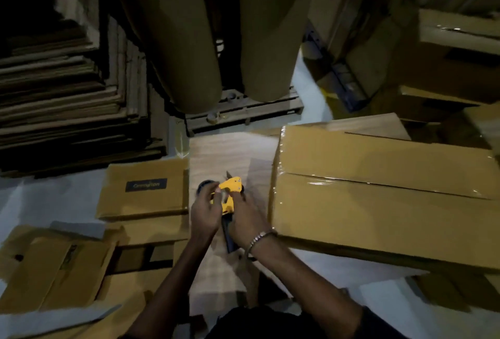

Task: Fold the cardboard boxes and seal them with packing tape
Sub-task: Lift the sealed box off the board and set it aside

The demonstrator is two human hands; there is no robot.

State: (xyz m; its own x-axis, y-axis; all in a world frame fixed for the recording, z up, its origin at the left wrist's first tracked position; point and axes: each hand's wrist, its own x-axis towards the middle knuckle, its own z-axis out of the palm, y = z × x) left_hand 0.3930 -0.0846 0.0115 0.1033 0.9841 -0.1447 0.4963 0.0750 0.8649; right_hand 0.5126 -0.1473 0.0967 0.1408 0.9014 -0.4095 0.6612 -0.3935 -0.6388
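A yellow tape dispenser (229, 195) is held above a pale cardboard sheet (216, 154) near the middle of the scene. Its dark handle is gripped by the right hand (244, 219), which wears a metal bracelet (258, 240). The dispenser's front and its tape roll are grasped by the curled fingers of the left hand (204, 210). A large taped cardboard box (378, 198) lies just right of the hands. A smaller flattened box with a dark label (144, 189) lies to the left. Flat cardboard is stacked (62, 95) at far left.
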